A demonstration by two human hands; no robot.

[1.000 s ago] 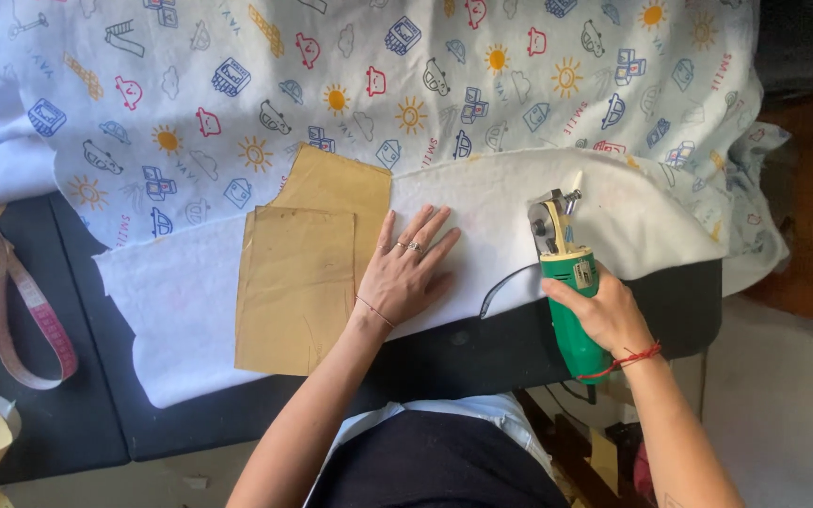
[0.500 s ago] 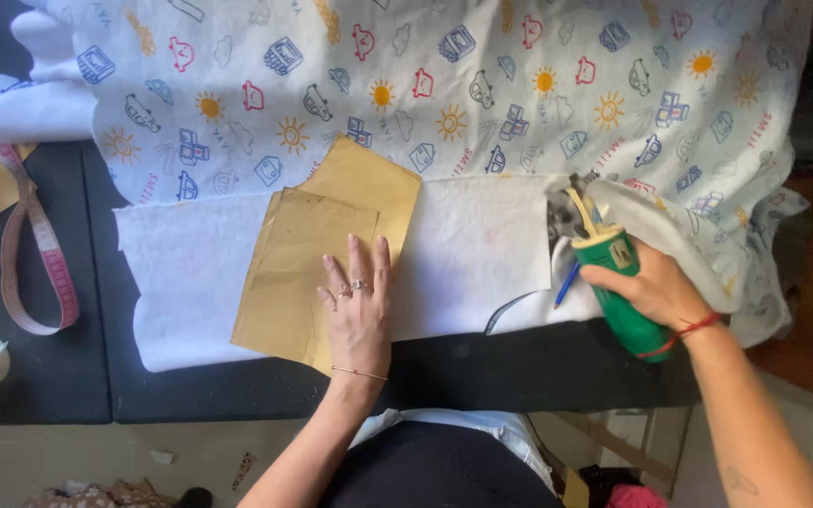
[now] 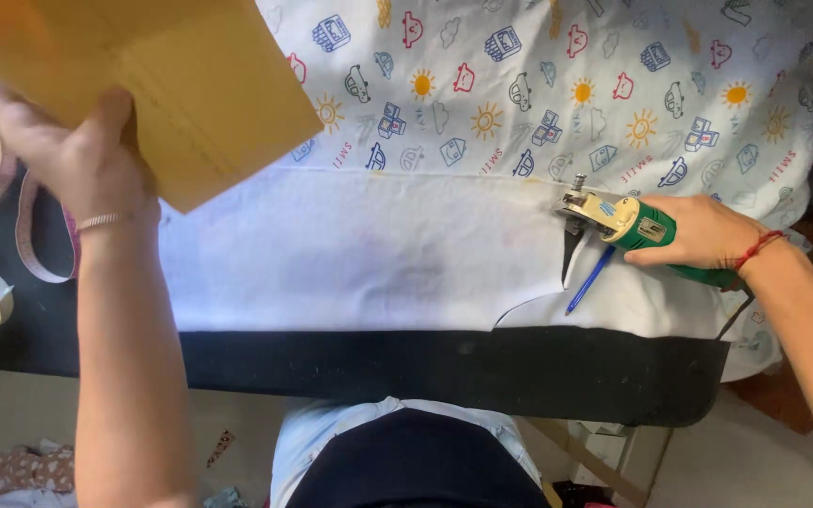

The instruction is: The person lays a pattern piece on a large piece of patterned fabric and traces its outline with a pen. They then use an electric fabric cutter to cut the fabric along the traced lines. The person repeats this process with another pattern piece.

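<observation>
Pattern lifted, cutter on the cloth.
Left hand (image 3: 58, 155) grips the tan paper pattern (image 3: 171, 85); right hand (image 3: 698, 230) clasps the green electric cutter (image 3: 628, 224) on white fabric (image 3: 359, 254), a blue pen (image 3: 590, 279) seemingly beside it.

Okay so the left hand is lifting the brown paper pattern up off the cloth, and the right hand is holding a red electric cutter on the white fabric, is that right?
Not quite: the electric cutter in the right hand is green, not red, as the head view shows. The rest holds: the left hand has the brown paper pattern raised off the cloth, and the cutter sits on the white fabric.
</observation>
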